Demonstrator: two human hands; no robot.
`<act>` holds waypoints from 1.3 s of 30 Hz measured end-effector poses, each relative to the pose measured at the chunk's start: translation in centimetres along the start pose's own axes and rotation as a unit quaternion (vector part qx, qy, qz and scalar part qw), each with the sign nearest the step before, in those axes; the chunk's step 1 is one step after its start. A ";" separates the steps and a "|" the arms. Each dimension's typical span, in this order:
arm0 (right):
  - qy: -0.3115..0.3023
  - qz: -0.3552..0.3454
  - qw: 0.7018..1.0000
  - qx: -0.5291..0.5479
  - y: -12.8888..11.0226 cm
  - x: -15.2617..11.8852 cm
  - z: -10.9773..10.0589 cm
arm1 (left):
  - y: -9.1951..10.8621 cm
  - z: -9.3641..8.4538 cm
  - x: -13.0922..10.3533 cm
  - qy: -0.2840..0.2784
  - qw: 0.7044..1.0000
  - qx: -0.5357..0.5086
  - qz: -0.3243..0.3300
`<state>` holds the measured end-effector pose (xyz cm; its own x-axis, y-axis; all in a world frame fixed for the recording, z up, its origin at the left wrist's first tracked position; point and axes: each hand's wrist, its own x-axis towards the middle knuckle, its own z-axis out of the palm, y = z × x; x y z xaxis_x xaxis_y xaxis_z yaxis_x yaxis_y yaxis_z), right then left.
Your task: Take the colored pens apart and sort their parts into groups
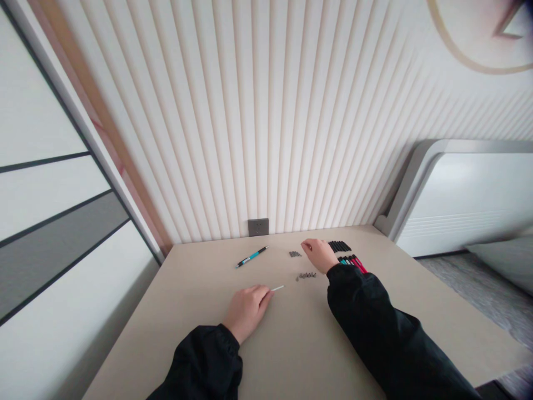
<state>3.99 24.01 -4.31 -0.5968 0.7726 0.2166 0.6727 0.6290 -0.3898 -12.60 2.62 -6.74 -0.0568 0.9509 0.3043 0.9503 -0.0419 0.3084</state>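
Observation:
Low over the table, my left hand (249,308) is closed on a thin white pen refill (277,288), whose end sticks out to the right past the fingertips. My right hand (320,253) reaches farther back with its fingers pinched together; whatever they may hold is too small to make out. Just left of those fingertips lies a cluster of small grey pieces (294,254). Nearer to me is a row of small metallic pieces (307,275). An assembled blue and black pen (252,256) lies slanted on the table, left of the grey cluster.
Beyond my right wrist sit a row of black tubes (340,246) and several coloured pen barrels (353,261), partly covered by my sleeve. The table (191,300) meets a ribbed wall with a dark socket (258,226). A bed headboard (466,189) stands at the right.

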 end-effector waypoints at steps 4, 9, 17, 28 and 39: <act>0.090 -0.161 0.981 0.065 -2.3 -4.3 -0.2 | 0.0 0.2 0.0 0.001 1.000 0.010 0.014; 0.045 -0.327 0.942 0.056 -5.0 -8.5 0.9 | 0.1 0.3 0.0 0.013 0.999 0.026 0.028; 0.079 -0.306 0.949 0.009 -3.8 -7.5 0.4 | 0.4 0.1 0.1 0.049 0.998 0.033 0.018; 0.122 0.151 0.965 -0.176 5.1 -3.8 -0.3 | -0.1 0.5 0.0 0.098 0.992 -0.041 0.064; 0.087 0.156 0.967 -0.182 4.8 -3.0 1.3 | 0.4 -0.7 -0.3 0.183 0.977 -0.097 0.056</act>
<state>8.43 24.63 -8.02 -0.2790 0.9123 0.2996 0.9362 0.3279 -0.1266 -12.43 2.13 -6.12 -0.0946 0.7651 0.6369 0.8835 -0.2304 0.4079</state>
